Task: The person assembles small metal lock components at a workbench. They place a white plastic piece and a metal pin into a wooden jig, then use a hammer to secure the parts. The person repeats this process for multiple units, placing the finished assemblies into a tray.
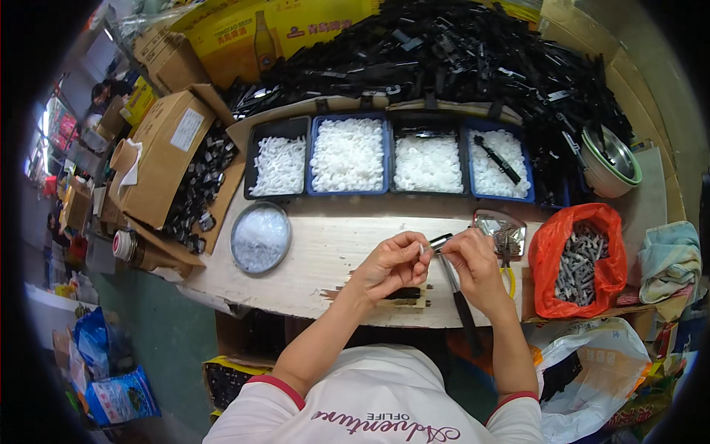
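Grip: left hand (386,268) pinched on small pale piece (422,249), right hand (475,265) on slim dark part (441,240). Possible drop onto bench (333,231); likely cause, scant fingertip contact.

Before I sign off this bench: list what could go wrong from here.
The slim part at the fingertips between the left hand and right hand could slip loose.
The tool handle seems to overhang the bench edge; a bump might knock it down.
The black pile rises behind the trays, so it could slide into them.
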A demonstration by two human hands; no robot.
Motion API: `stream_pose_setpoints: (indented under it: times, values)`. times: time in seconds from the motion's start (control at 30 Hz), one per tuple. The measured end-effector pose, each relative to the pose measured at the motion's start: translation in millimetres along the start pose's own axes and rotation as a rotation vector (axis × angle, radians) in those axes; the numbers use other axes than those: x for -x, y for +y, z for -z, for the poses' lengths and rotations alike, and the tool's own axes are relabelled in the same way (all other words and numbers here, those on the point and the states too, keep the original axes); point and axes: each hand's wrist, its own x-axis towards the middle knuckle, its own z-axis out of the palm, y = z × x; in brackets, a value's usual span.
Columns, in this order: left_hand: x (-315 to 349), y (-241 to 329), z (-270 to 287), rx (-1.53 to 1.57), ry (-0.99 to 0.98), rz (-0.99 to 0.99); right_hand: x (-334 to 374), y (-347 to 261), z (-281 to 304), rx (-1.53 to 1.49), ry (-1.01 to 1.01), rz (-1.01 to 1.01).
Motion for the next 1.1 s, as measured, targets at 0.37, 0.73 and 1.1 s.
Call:
stream_pose_setpoints:
  times: [0.37, 0.73, 1.1]
  values:
    - [31.7, -1.9, 12.7, 0.079, -0.079, -0.043, -8.6, -23.4, -23.0, -0.023, -0.082, 0.078]
    - [43.3, 2.2, 7.3, -0.157, 0.067, -0.129, -6.9, -23.1, -30.5, -0.131, -0.126, 0.083]
    - [61.1, -8.1, 12.0, -1.137, 0.162, -0.641, 3.6, -28.3, -37.6, -0.219, -0.131, 0.063]
